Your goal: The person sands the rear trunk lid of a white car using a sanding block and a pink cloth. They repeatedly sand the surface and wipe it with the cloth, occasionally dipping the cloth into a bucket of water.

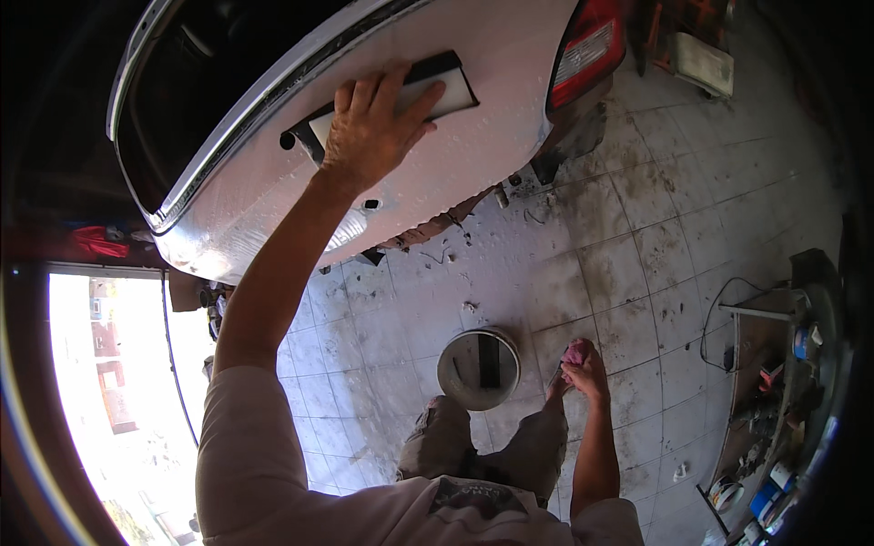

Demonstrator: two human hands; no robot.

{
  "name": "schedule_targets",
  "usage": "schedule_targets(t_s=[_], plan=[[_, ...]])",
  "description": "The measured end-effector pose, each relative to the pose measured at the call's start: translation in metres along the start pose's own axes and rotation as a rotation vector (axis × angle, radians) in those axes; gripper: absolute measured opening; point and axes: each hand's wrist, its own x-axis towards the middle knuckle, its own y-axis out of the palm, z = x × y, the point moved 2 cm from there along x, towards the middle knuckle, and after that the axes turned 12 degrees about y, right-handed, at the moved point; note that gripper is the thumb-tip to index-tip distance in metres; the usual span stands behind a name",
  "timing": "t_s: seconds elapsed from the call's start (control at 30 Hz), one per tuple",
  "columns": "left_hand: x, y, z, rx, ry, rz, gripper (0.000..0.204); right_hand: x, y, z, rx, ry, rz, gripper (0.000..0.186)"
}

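Left hand (pixel 375 127), fingers splayed, clasps the long block (pixel 455 96) against the pale car panel (pixel 496 136); right hand (pixel 587 375) bunches around what looks like a pink rag (pixel 576 351), and uneven pressure could dig the block's edge in, scoring the panel

I'm in a car-body workshop, it seems: a car's patchy rear panel (pixel 496 100) faces me above smudged floor tiles (pixel 628 264), with a bucket (pixel 516 369) below and a cluttered stand (pixel 765 313) to my right.
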Motion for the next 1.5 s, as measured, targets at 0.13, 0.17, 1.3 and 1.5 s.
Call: schedule_targets(t_s=[0.13, 0.17, 1.3, 1.5], plan=[[-0.122, -0.019, -0.066, -0.481, -0.063, 0.015, 0.056, -0.011, 0.062, 0.031, 0.043, 0.09, 0.244, 0.082], [-0.16, -0.016, -0.084, -0.647, -0.168, 0.014, 0.053, -0.016, 0.082, 0.036, 0.068, 0.2, 0.336, 0.081], [-0.576, -0.025, -0.425, -1.911, -2.278, -0.005, 0.071, -0.007, 0.309, -0.03, -0.334, 0.218, 0.838, 0.087], [-0.656, -0.143, -0.383, -1.614, -2.202, -0.025, 0.061, -0.036, 0.118, 0.286, 0.026, -0.595, 0.453, 0.081]])
